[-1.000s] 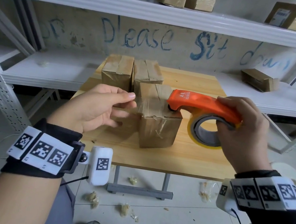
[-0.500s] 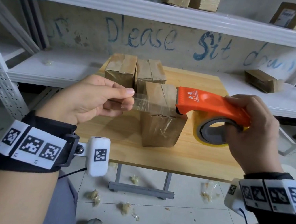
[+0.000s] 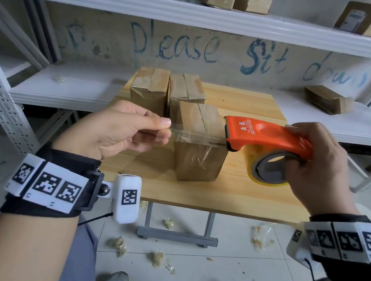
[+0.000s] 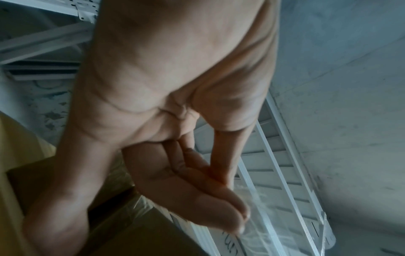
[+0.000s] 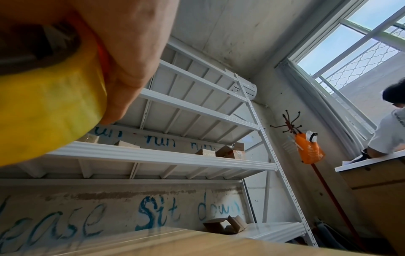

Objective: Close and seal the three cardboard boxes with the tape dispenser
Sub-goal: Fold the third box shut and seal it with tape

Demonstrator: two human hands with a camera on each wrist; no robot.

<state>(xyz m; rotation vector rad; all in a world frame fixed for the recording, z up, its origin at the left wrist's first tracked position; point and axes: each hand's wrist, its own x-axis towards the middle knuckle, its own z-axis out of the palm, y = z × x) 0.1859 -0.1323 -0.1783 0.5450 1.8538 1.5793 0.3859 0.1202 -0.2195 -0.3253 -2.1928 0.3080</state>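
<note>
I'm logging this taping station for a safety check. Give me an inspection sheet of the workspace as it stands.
Surface: wooden table, bare at the front.
Job's things: three boxes; front box, two behind taped on top; orange tape dispenser.
Clutter: tape scraps on the floor.
Hands: left hand pinches the tape end; right hand grips the dispenser.
Cables: thin black lead from the left wristband.
Surroundings: white shelves holding more boxes; painted writing on the wall.

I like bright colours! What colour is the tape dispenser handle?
Orange; the tape dispenser handle shows best in the head view.
</note>
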